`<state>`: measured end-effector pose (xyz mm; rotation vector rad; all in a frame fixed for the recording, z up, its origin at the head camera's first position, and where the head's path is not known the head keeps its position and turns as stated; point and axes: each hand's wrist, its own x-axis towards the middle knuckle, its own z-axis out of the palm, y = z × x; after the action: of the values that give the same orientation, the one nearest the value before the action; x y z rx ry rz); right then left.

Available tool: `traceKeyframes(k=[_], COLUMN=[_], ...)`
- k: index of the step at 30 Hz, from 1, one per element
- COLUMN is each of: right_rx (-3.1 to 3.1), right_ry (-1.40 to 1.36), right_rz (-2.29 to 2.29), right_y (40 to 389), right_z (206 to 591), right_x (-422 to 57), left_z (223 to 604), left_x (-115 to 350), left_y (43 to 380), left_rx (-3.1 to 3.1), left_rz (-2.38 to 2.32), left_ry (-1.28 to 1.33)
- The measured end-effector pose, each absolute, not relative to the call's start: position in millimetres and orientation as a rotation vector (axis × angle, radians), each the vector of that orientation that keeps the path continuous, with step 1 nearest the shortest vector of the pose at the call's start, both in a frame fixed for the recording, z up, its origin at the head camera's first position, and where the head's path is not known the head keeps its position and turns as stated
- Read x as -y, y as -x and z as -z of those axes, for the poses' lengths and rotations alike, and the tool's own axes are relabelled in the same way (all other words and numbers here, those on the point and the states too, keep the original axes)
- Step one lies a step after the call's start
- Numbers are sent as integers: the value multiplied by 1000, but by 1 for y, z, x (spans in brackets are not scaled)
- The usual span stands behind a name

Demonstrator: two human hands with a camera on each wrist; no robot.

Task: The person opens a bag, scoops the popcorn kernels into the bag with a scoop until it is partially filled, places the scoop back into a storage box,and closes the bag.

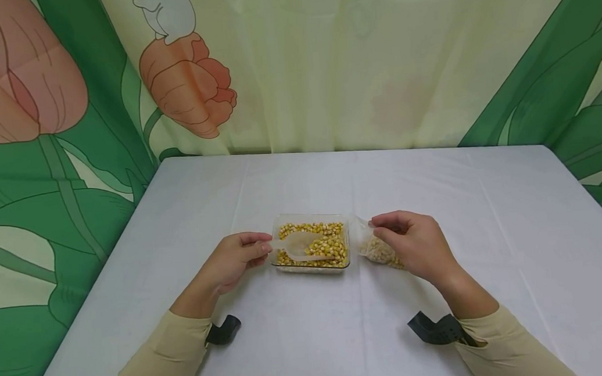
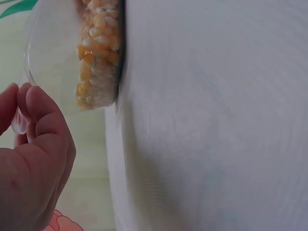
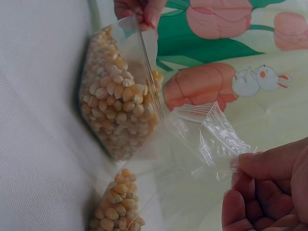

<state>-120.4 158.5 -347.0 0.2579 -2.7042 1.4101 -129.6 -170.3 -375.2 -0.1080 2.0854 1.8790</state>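
Note:
A clear rectangular container (image 1: 314, 270) of yellow and white corn kernels (image 1: 331, 245) stands mid-table. My left hand (image 1: 237, 256), at its left side, pinches the handle of a translucent scoop (image 1: 297, 243). The scoop's bowl lies over the kernels, with some kernels at its right end. To the right of the container, my right hand (image 1: 420, 246) pinches the top of a clear zip bag (image 3: 195, 139) between thumb and fingers. Pale kernels (image 3: 118, 202) fill the bag's lower part, and the hand partly hides it in the head view.
A white cloth covers the table (image 1: 311, 338). Behind it hangs a pale curtain (image 1: 313, 65) printed with tulips, leaves and a white rabbit. Black wrist mounts (image 1: 224, 330) sit at both sleeves.

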Motion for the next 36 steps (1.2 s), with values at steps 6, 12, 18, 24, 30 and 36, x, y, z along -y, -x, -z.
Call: traceKeyframes(k=[6,12,18,24,30,36], right_rx=[2710,2711,2705,2697,2698,2695], right_ry=[-248,-247,-252,-260,-261,-258], right_rz=[-1421,-1430,-1434,-1436,-1433,-1442], right_y=[120,120,120,120,120,120], right_z=[348,348,348,348,348,348], right_x=[-159,-158,-158,-158,-159,-159], left_z=[375,374,376,375,374,371], left_x=[170,172,174,176,178,178], left_y=[129,130,131,132,131,129], left_rx=[-2076,-2061,-2031,-2003,-1967,-1936], left_rz=[-1893,-1937,-1971,-1985,-2013,-2050], left_ry=[158,198,199,200,167,121])
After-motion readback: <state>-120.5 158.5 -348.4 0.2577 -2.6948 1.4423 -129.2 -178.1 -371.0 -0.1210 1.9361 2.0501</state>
